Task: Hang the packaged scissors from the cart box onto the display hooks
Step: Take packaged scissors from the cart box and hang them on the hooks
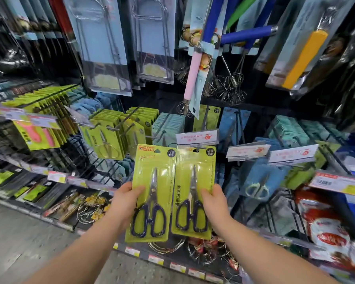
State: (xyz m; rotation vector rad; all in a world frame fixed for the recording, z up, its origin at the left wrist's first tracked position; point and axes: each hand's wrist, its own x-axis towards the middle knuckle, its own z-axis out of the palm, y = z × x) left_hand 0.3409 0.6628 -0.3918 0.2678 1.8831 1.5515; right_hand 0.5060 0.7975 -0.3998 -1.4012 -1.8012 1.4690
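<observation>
Lime-green blister-packed scissors sit gripped in the left hand; the right hand grips a matching pack beside it.

Single view: head-worn wide-angle camera, facing forward and slightly down at display rack. Close range; rack fills most of frame, lines bowing toward edges. Forearms enter from bottom edge. Left hand gripping left scissors pack, right hand gripping right scissors pack, near centre. Floor at lower left.
</observation>
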